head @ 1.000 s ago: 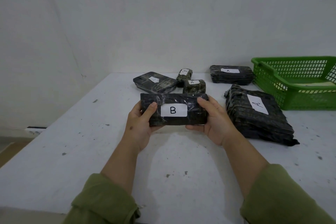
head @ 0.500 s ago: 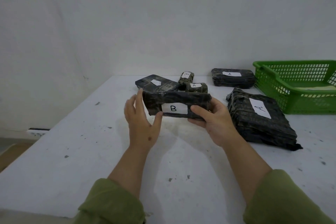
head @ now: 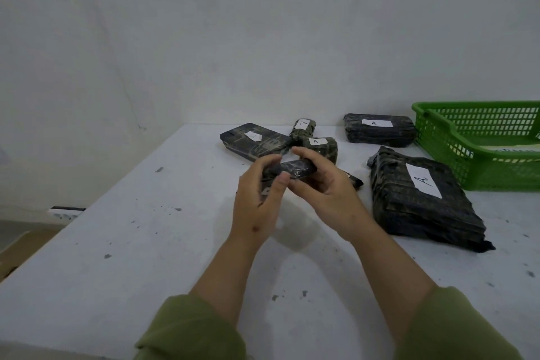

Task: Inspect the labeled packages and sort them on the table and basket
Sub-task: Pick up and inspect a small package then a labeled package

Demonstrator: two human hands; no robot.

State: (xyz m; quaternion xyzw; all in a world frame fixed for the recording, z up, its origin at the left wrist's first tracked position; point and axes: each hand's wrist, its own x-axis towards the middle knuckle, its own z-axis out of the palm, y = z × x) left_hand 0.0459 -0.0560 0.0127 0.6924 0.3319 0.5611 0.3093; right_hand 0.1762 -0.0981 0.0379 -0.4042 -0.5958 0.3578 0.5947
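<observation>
Both hands hold a dark wrapped package [head: 295, 169] above the middle of the white table [head: 146, 242]. It is tilted away from me and its B label is out of sight. My left hand [head: 258, 199] grips its left end. My right hand [head: 327, 193] grips the right part, thumb on the near side. The package's far right corner [head: 355, 182] shows behind my right hand. A large dark package [head: 420, 199] labeled A lies to the right. The green basket [head: 479, 143] stands at the far right.
Several smaller dark packages lie at the back of the table: a flat one [head: 251, 142], a small roll [head: 304, 127], a small block labeled A [head: 320, 146] and a wider one labeled A [head: 378, 130]. A white wall rises behind the table.
The package has been turned over between my hands, so its B label went from facing me to out of sight. Both hands shifted their grip around it.
</observation>
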